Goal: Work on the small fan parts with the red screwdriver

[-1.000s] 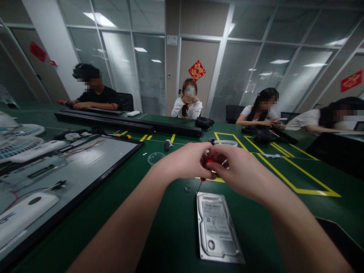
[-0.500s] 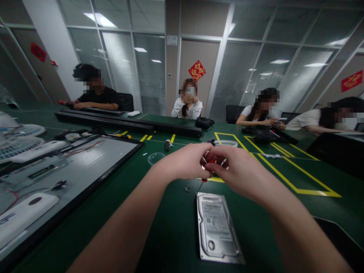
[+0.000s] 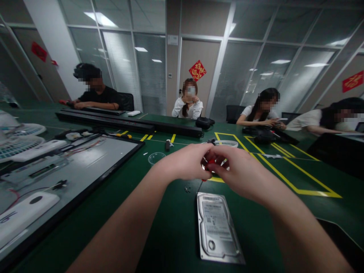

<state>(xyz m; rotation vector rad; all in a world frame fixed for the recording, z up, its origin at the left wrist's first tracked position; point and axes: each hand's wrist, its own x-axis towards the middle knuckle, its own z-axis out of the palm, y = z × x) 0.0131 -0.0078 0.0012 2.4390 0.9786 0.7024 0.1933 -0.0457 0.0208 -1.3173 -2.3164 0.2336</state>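
A silver hard drive (image 3: 217,223) with a printed label lies flat on the green table, below my hands. Both hands are closed around a screwdriver (image 3: 211,162) with a red handle. Its thin shaft slants down to the drive's far left corner. My left hand (image 3: 193,163) grips the handle from the left, and my right hand (image 3: 231,161) pinches it from the right with thumb and fingers. Much of the handle is hidden behind the fingers. Several small screws (image 3: 187,189) lie loose on the table left of the drive's far end.
A large flat panel (image 3: 93,163) with wires and white parts covers the left side. A clear round dish (image 3: 156,158) and a white basket (image 3: 227,144) stand beyond my hands. Long black bars (image 3: 127,123) lie farther back. Several people sit across the table.
My hands stay in place around the screwdriver, with a slight shift of the fingers showing a little more of its red handle. The hard drive has not moved.
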